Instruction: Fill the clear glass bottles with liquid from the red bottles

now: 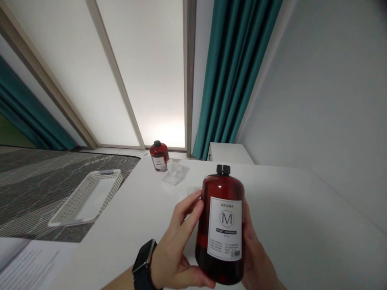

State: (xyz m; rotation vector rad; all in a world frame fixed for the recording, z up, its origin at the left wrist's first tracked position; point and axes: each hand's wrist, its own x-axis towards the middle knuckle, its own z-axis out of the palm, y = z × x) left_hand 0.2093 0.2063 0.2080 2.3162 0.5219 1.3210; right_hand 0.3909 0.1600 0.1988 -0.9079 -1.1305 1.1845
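Observation:
A dark red bottle [222, 189] with a black cap and a white label marked "M" stands nearly upright between my two hands, close to me. My left hand [178, 245], with a black watch [144, 259] on its wrist, grips the bottle's left side, fingers near its shoulder and thumb at its base. Along the right side, my right hand [255, 251] holds it too; most of those fingers are hidden behind the bottle. Farther back on the white table [136, 225] stands a second red bottle [159, 155] of like look, with crumpled clear plastic [174, 172] beside it.
A white perforated basket [87, 197] sits on the grey patterned floor covering [27, 185] left of the table. Printed paper [36, 264] lies at the lower left. A white cabinet [231, 153] is beyond the table's far edge, near the teal curtain [232, 72]. A wall [326, 100] bounds the right.

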